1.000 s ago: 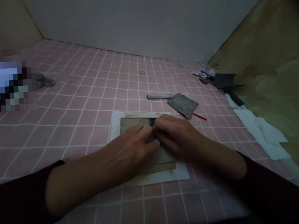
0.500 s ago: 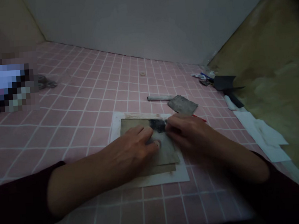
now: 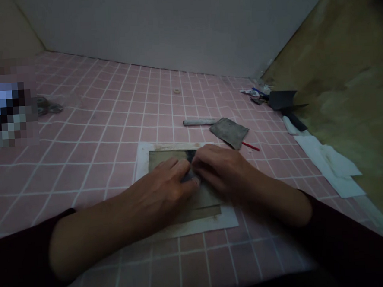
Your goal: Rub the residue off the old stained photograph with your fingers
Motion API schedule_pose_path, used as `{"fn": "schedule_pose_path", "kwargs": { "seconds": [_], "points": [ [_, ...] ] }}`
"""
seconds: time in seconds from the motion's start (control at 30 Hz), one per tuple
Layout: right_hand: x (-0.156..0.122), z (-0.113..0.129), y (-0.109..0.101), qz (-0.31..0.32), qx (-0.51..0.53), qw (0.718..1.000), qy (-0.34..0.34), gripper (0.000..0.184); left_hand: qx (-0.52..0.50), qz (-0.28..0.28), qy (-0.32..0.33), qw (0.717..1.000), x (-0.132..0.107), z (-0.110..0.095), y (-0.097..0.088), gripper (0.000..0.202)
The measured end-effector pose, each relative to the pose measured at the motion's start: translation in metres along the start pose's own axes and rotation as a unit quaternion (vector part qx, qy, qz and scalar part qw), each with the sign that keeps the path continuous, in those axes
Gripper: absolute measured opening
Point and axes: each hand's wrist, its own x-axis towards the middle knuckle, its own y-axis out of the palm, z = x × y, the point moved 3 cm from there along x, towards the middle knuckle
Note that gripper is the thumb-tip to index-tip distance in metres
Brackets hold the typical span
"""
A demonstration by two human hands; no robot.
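Observation:
A flat grey-brown plate (image 3: 161, 159) lies on a white sheet (image 3: 142, 154) on the pink tiled floor. Both my hands rest on the plate, fingertips meeting over a small dark piece (image 3: 189, 175). My left hand (image 3: 160, 191) lies low on the plate with its thumb pressed against that piece. The fingers of my right hand (image 3: 222, 169) are curled and pressed on it from the other side. A dark smudge (image 3: 190, 154) shows on the plate just beyond the fingers. Most of the plate's middle is hidden under my hands.
Beyond the plate lie a grey stick (image 3: 198, 122), a worn grey abrasive sheet (image 3: 233, 132) and a red pencil (image 3: 252, 146). Dark folded sheets (image 3: 282, 100) and white papers (image 3: 329, 165) sit along the right wall. A small ring (image 3: 176, 91) and dark discs (image 3: 48, 107) lie farther off.
Half a second ago my right hand had slid right and away along the plate; it has now come back against the left hand. The left hand has stayed put.

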Motion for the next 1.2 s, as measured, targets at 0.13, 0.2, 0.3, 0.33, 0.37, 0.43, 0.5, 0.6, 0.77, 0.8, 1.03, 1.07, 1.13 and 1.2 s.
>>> {"fn": "schedule_pose_path", "kwargs": {
  "seconds": [0.13, 0.2, 0.3, 0.33, 0.37, 0.43, 0.5, 0.6, 0.77, 0.8, 1.03, 1.07, 1.13, 1.2],
  "points": [
    [0.0, -0.001, 0.0, 0.013, -0.01, 1.0, 0.008, 0.013, 0.002, -0.004, 0.002, 1.0, 0.0, 0.0, 0.0, 0.018],
    [-0.001, -0.002, -0.002, 0.011, -0.022, 0.999, 0.022, 0.014, 0.004, 0.002, 0.004, 1.0, 0.0, 0.0, 0.001, 0.018],
    [0.0, 0.002, 0.0, 0.005, -0.01, 1.0, 0.004, 0.013, 0.005, -0.001, -0.001, 1.0, 0.001, 0.001, 0.001, 0.018],
    [0.001, 0.003, 0.001, 0.004, -0.002, 1.0, -0.008, 0.013, 0.006, -0.007, -0.004, 1.0, 0.0, 0.001, 0.001, 0.019],
    [0.002, 0.004, 0.001, 0.006, 0.003, 1.0, -0.014, 0.013, 0.006, -0.009, -0.006, 1.0, 0.0, 0.001, 0.001, 0.02],
    [0.001, 0.002, 0.001, 0.015, 0.002, 1.0, -0.012, 0.013, 0.005, -0.008, -0.004, 1.0, 0.0, 0.0, 0.0, 0.02],
    [-0.001, -0.003, -0.002, 0.022, -0.015, 1.0, 0.009, 0.014, 0.002, -0.005, 0.004, 1.0, 0.0, -0.001, -0.001, 0.02],
    [-0.002, -0.007, -0.003, 0.02, -0.031, 0.999, 0.022, 0.013, 0.001, -0.006, 0.008, 1.0, 0.0, -0.001, -0.003, 0.021],
    [0.003, 0.001, 0.002, 0.001, 0.02, 1.0, -0.022, 0.008, 0.007, -0.002, 0.0, 1.0, 0.001, 0.001, 0.001, 0.019],
    [0.003, 0.0, 0.001, -0.001, 0.021, 1.0, -0.017, 0.01, 0.008, 0.001, 0.001, 1.0, 0.001, 0.001, 0.001, 0.018],
    [0.001, 0.0, 0.0, -0.023, 0.019, 1.0, -0.007, 0.011, 0.005, 0.0, 0.002, 1.0, 0.0, 0.001, 0.001, 0.018],
    [0.002, 0.001, 0.002, -0.023, 0.023, 0.999, -0.02, 0.011, 0.006, 0.002, -0.003, 1.0, 0.0, 0.001, 0.001, 0.019],
    [0.003, 0.001, 0.002, -0.014, 0.023, 0.999, -0.032, 0.011, 0.007, 0.009, -0.007, 1.0, -0.001, 0.001, 0.002, 0.019],
    [0.001, -0.003, -0.001, 0.002, 0.007, 1.0, -0.012, 0.014, 0.005, 0.012, -0.003, 1.0, -0.002, 0.001, 0.002, 0.019]
  ]
}}
